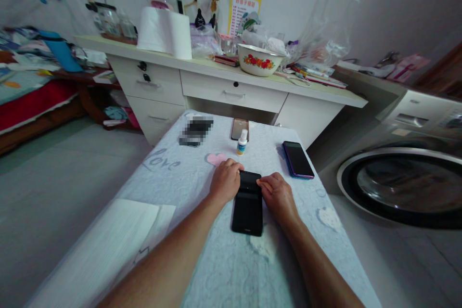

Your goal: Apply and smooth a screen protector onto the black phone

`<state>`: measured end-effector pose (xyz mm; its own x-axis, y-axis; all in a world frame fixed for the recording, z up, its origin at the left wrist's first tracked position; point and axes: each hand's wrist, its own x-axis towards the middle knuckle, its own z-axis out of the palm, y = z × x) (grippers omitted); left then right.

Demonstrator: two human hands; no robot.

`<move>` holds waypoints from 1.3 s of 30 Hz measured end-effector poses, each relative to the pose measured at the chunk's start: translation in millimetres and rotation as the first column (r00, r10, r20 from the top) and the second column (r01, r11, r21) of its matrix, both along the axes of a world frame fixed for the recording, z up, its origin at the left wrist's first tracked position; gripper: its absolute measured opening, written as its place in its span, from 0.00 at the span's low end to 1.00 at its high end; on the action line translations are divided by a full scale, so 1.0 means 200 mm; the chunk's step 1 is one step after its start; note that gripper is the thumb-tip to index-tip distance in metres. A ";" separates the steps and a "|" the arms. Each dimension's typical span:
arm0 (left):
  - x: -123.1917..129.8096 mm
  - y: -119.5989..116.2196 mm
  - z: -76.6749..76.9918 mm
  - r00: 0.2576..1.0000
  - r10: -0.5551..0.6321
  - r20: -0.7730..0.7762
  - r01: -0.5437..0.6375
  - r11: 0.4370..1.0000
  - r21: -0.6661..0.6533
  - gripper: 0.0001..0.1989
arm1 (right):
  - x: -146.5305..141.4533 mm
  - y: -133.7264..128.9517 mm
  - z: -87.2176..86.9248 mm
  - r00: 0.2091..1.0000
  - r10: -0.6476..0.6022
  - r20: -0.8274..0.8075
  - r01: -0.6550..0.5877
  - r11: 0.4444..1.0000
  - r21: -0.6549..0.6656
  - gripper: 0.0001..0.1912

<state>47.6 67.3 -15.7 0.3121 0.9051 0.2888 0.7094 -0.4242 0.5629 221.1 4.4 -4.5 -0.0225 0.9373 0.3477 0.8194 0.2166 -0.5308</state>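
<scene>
A black phone (pixel 247 211) lies flat on the cloth-covered table (pixel 216 260), its long side pointing away from me. At its far left corner is my left hand (pixel 226 180), fingers curled and fingertips on the edge. My right hand (pixel 277 195) pinches at the far right edge of the same phone, thumb and index finger together. Whether a thin film lies between the fingers is too small to tell. Just beyond stands a small white spray bottle (pixel 242 143) with a yellow and blue label.
A phone case (pixel 239 128) lies behind the bottle, another phone (pixel 298 159) at the right, and a pixelated item (pixel 197 131) at the far left. White folded material (pixel 104 245) covers the left edge. Beyond stand a desk (pixel 205 68) and washing machine (pixel 400 154).
</scene>
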 end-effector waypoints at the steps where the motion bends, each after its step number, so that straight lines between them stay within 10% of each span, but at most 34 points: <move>1: 0.00 0.00 0.01 1.000 0.003 -0.001 -0.003 1.000 -0.004 0.13 | 0.00 0.01 0.00 1.000 -0.015 0.007 0.015 1.000 0.002 0.08; 29: 0.01 0.00 0.02 0.991 0.123 -0.052 -0.125 0.992 -0.027 0.12 | -0.20 0.16 0.07 0.950 0.046 0.308 -0.002 0.990 -0.141 0.11; 39: 0.00 0.00 0.01 0.992 0.118 -0.035 -0.119 0.993 -0.014 0.10 | -0.07 0.16 0.08 0.959 0.024 0.284 0.022 0.988 -0.156 0.11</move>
